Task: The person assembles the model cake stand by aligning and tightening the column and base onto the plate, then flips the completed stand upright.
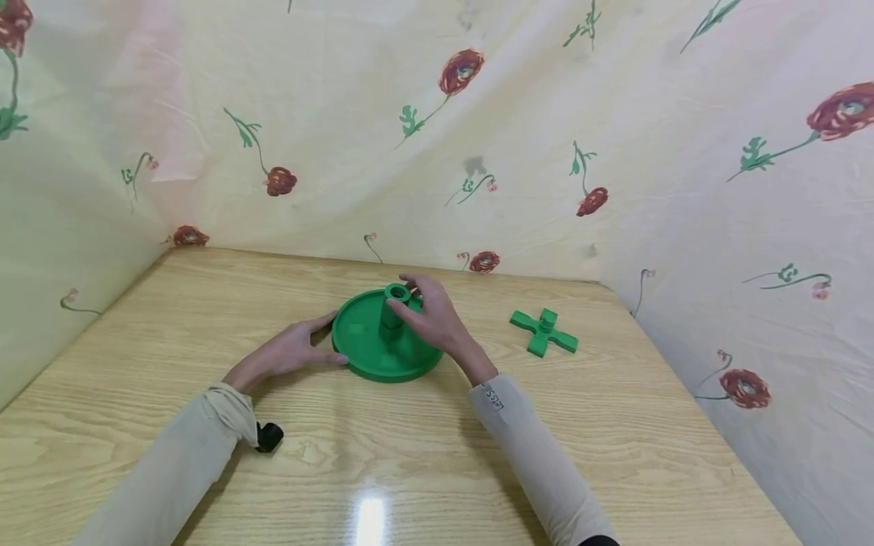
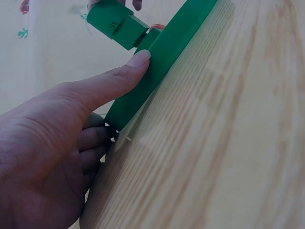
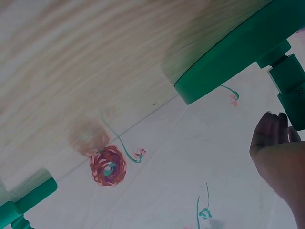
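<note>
A round green tray-like base (image 1: 355,356) with a raised rim lies on the table. From its middle rises a green post (image 1: 392,317), stepped in width, hollow at the top and marked with small digits. My left hand (image 1: 295,350) holds the base at its left edge. Its thumb (image 2: 116,78) lies against the outer rim and its other fingers curl lower down beside it. Around the post's upper end is my right hand (image 1: 433,315), thumb in front and fingers behind; in the right wrist view its bent fingers (image 3: 271,126) sit right at the post.
A green cross-shaped piece (image 1: 544,332) with a short peg lies to the right of the base. Light wood forms the tabletop (image 1: 382,455). Flower-printed cloth (image 1: 328,136) hangs behind and at both sides. A small black object (image 1: 269,437) shows by the left sleeve.
</note>
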